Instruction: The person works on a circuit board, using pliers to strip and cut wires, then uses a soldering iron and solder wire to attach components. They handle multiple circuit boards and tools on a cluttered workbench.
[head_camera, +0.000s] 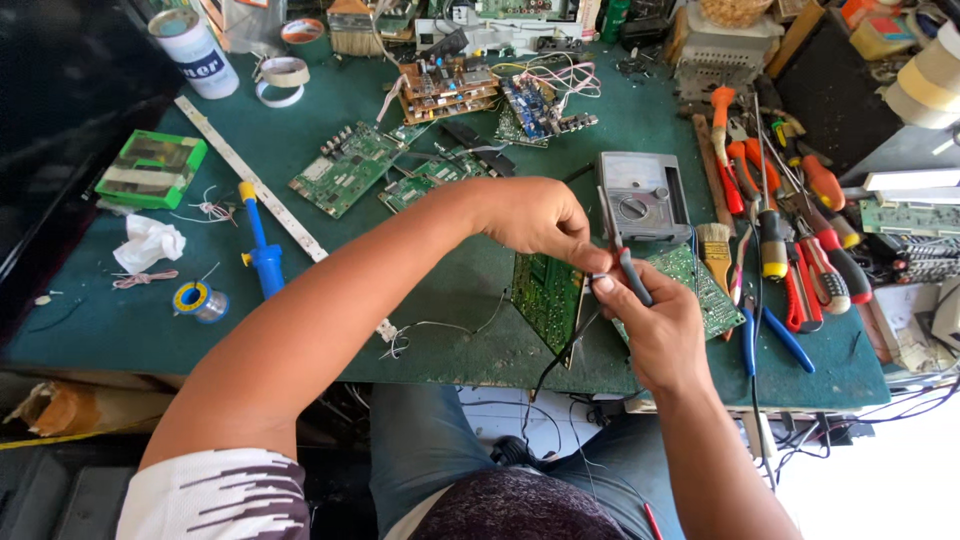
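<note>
We pinch a red test probe (632, 275) between both hands (535, 215) (655, 325) beside the analog multimeter (640, 198); slipping could short the circuit board (548, 290).

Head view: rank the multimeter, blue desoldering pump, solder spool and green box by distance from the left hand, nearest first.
1. Multimeter: just right of the left hand, almost touching.
2. Blue desoldering pump: out to the left, mid-table.
3. Solder spool: farther left, near the front edge.
4. Green box: farthest, at the far left.
</note>
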